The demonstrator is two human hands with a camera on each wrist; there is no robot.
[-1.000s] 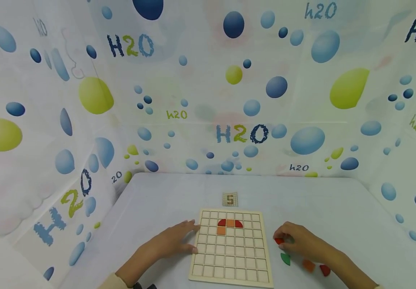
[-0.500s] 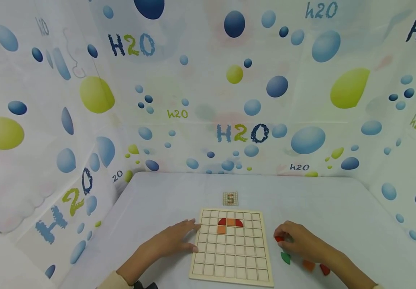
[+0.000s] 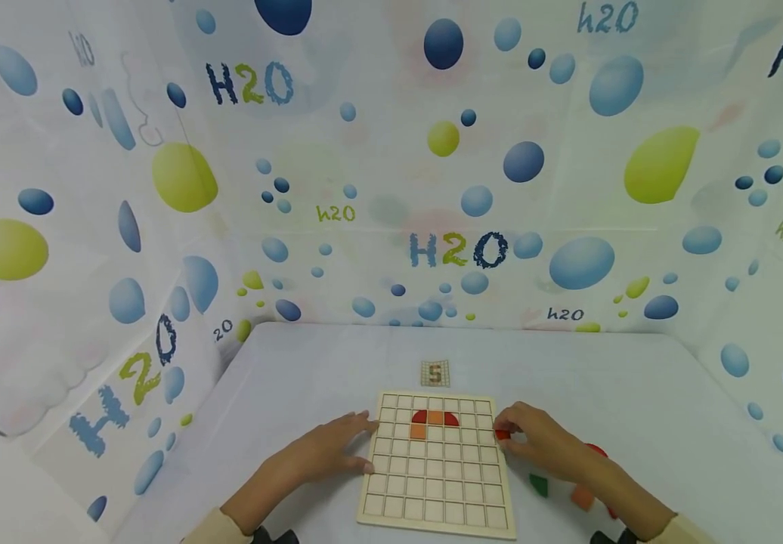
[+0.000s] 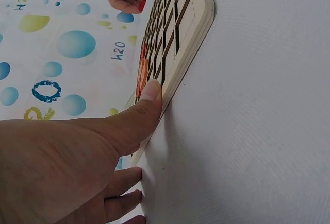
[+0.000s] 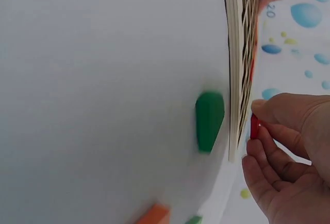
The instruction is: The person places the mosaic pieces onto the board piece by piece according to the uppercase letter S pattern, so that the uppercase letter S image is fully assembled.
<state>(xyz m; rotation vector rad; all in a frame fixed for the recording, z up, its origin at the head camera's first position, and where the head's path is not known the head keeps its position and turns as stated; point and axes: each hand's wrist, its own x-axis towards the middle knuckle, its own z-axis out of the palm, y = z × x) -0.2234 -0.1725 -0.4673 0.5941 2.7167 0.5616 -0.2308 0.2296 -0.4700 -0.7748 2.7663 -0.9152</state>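
Observation:
A wooden grid board [image 3: 415,487] lies on the table. My left hand [image 3: 326,451] rests at its left edge with fingers spread; in the left wrist view the thumb [image 4: 149,94] lies on the rim. Between thumb and fingertips my right hand [image 3: 537,440] pinches a small red piece [image 5: 254,126], close to the board's right edge. Set in the board's upper cells are a red rounded piece [image 3: 419,417], an orange square [image 3: 435,417], another red rounded piece [image 3: 451,419], and a second orange square [image 3: 419,431] below the left one.
Right of the board lie a green piece [image 3: 539,484], an orange piece [image 3: 582,496] and red pieces [image 3: 597,449], partly covered by the right forearm. A small card with an S pattern [image 3: 435,373] sits behind the board. Patterned cloth walls surround the table.
My right hand has moved left and slightly away from me with the red piece, from beside the loose pieces to the board's right edge. The left hand has stayed put.

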